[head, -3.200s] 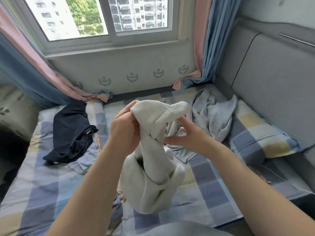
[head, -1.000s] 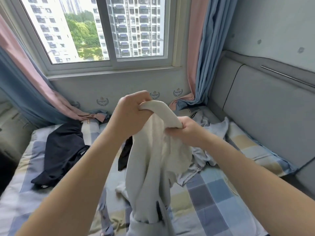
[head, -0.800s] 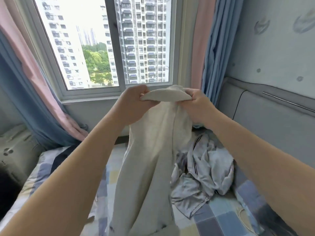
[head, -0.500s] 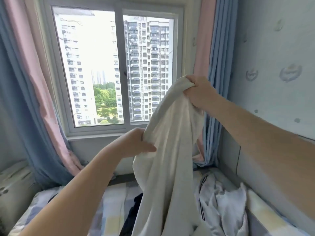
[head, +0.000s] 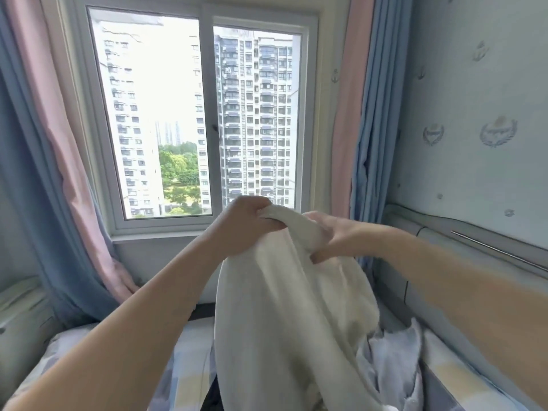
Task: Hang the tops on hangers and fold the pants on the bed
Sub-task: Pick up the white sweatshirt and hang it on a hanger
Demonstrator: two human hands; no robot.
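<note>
Both hands, left hand [head: 246, 223] and right hand [head: 332, 235], raised close together, grip the cream garment's [head: 284, 315] top edge

No word, number or brand can be read anywhere. The pale wallpaper [head: 462, 179] at 3 o'clock bears printed wreath crests [head: 498, 133], with small anchor signs [head: 480, 54] higher up at 2 o'clock. Any lettering inside the crests is too blurred to make out.
</note>
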